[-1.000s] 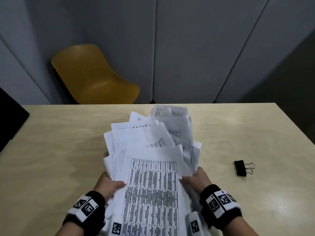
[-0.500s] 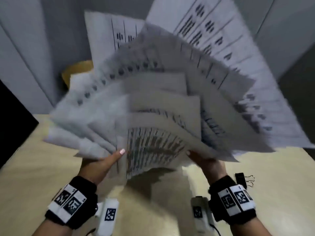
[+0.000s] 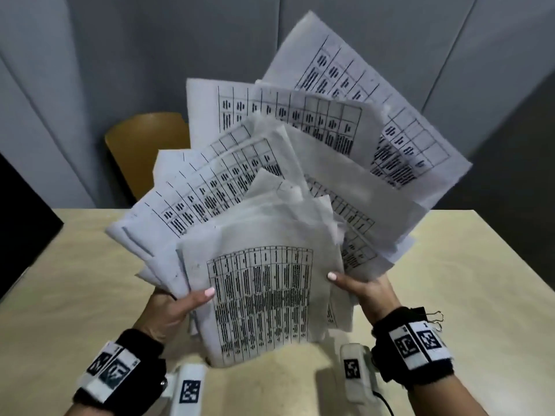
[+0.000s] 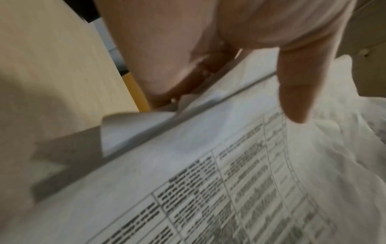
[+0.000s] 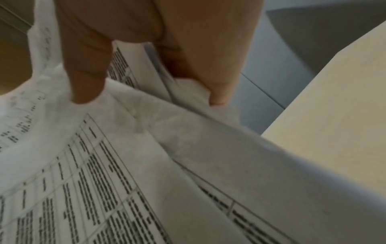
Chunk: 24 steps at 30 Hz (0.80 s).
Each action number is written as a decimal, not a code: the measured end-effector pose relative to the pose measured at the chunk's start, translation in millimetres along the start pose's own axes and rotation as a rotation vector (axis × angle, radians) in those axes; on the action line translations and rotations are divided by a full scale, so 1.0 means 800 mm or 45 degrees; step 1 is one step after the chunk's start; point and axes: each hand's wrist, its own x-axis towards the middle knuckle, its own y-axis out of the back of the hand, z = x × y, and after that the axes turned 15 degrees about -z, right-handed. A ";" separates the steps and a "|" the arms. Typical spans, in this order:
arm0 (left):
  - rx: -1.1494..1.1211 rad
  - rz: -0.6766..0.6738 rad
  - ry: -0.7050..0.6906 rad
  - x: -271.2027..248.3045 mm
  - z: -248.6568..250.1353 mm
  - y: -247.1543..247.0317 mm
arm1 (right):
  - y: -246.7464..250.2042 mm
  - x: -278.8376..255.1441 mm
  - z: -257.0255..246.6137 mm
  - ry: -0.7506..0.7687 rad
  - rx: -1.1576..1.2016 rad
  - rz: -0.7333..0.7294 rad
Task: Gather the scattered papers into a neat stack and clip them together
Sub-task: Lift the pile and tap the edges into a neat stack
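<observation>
A loose fan of white printed papers (image 3: 264,289) stands nearly upright above the table, its lower edge close to the tabletop. My left hand (image 3: 177,304) grips the left side of the bundle, thumb on the front sheet. My right hand (image 3: 360,288) grips the right side the same way. In the left wrist view the thumb presses on the papers (image 4: 229,165); the right wrist view shows thumb and fingers pinching the papers (image 5: 146,165). A black binder clip (image 3: 432,315) lies on the table behind my right wrist, mostly hidden.
The pale wooden table (image 3: 465,295) stretches to both sides. A yellow chair (image 3: 144,145) stands behind the far edge, against grey wall panels. A dark object (image 3: 21,229) sits at the table's left edge.
The papers went from lying flat on the table to being lifted and tipped upright in both hands. Since half a second ago the fan has settled lower and is less blurred.
</observation>
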 end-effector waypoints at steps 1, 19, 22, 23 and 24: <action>-0.005 0.039 0.036 0.004 -0.008 -0.002 | -0.002 0.004 0.003 -0.035 -0.017 0.036; 0.061 0.032 -0.037 0.009 0.006 -0.010 | -0.005 0.003 -0.003 0.083 -0.040 -0.046; 0.078 0.133 -0.154 0.008 0.012 -0.005 | 0.002 0.003 -0.005 0.120 -0.029 0.015; 0.107 0.091 -0.186 0.006 0.015 0.000 | 0.008 0.001 -0.004 0.132 -0.001 0.000; 0.141 0.062 -0.182 0.004 0.015 0.009 | 0.012 -0.002 -0.004 0.118 0.015 -0.016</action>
